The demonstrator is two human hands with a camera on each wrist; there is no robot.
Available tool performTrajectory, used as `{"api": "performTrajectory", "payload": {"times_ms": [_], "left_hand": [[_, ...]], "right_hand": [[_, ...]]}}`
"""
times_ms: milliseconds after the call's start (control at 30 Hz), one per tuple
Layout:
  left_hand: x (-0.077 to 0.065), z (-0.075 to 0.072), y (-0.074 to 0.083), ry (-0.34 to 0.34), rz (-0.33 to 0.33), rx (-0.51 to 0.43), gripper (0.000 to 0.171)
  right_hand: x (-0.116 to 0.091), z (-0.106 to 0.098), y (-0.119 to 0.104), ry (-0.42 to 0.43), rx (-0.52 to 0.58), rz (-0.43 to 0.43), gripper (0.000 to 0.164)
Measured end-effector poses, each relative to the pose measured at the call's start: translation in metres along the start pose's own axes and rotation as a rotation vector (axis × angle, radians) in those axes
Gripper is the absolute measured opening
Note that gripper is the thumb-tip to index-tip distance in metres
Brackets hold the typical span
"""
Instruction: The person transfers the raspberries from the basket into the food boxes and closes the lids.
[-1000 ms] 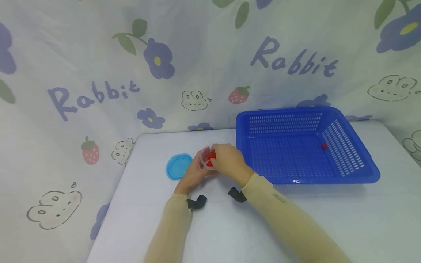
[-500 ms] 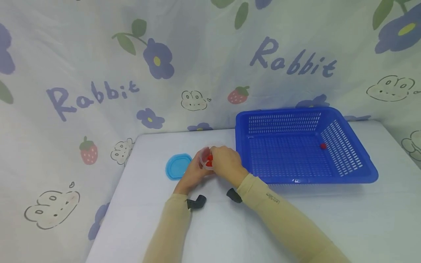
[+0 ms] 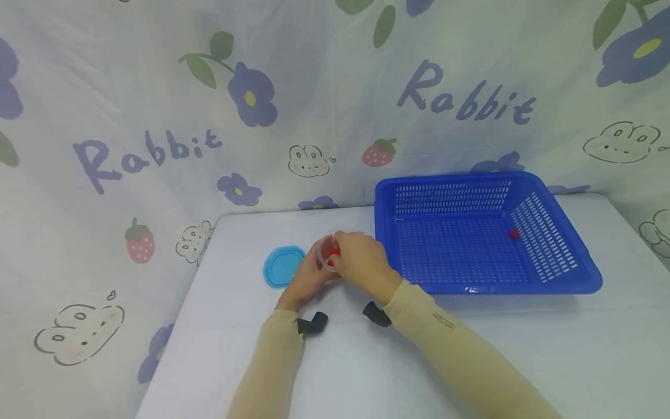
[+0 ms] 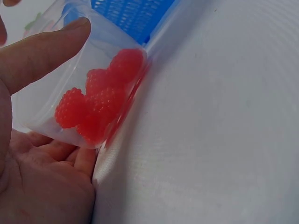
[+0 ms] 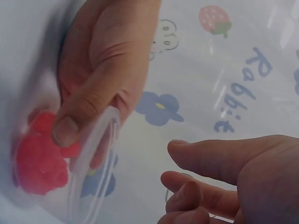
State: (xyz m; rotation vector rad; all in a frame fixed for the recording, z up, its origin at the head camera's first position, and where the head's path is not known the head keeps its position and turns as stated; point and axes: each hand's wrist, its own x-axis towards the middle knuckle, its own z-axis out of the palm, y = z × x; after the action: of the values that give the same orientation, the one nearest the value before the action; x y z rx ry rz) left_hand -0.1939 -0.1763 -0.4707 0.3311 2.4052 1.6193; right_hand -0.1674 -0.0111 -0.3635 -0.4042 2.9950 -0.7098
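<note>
My left hand (image 3: 309, 276) holds a clear plastic cup (image 4: 39, 105) tilted on its side. Its thumb lies along the wall, and its other fingers are underneath. Several red toy raspberries (image 4: 100, 100) show through the wall, heaped toward the bottom end. In the head view, my right hand (image 3: 363, 262) is at the cup's mouth, partly covering it. The right wrist view shows that hand (image 5: 198, 182) just outside the rim (image 5: 108, 130), thumb extended and the other fingers bent, with nothing between them.
A light blue lid (image 3: 284, 266) lies on the white table left of the cup. To the right stands a large blue plastic basket (image 3: 573, 256) with a small red piece (image 3: 515, 234) inside. Dark camera mounts (image 3: 313, 323) sit by the wrists. A printed curtain (image 3: 324, 87) hangs behind.
My right hand shifts slightly back and forth at the cup's mouth, and more or less of the red pieces shows beside its fingers. The left hand stays in place with the cup.
</note>
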Motion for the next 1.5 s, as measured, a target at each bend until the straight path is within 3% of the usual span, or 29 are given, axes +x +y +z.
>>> {"api": "performTrajectory", "payload": {"times_ms": [333,567,867,1167,1500], "left_hand": [[0.001,0.002,-0.005,-0.010,0.045,-0.021,0.087],[0.001,0.003,-0.001,-0.010,0.018,-0.025,0.091],[0.000,0.004,0.001,0.001,0.007,-0.027,0.090],[0.000,0.003,-0.001,0.007,0.004,-0.008,0.089],[-0.001,0.004,0.000,0.011,-0.002,0.005,0.090]], "right_hand": [[-0.015,-0.029,0.010,0.038,-0.004,-0.004,0.032],[-0.025,-0.051,0.028,0.058,-0.020,0.002,0.035],[-0.033,-0.076,0.075,0.085,-0.049,-0.004,0.035],[-0.038,-0.099,0.120,0.044,-0.077,0.006,0.036],[-0.029,-0.119,0.170,-0.031,-0.113,0.069,0.039]]}}
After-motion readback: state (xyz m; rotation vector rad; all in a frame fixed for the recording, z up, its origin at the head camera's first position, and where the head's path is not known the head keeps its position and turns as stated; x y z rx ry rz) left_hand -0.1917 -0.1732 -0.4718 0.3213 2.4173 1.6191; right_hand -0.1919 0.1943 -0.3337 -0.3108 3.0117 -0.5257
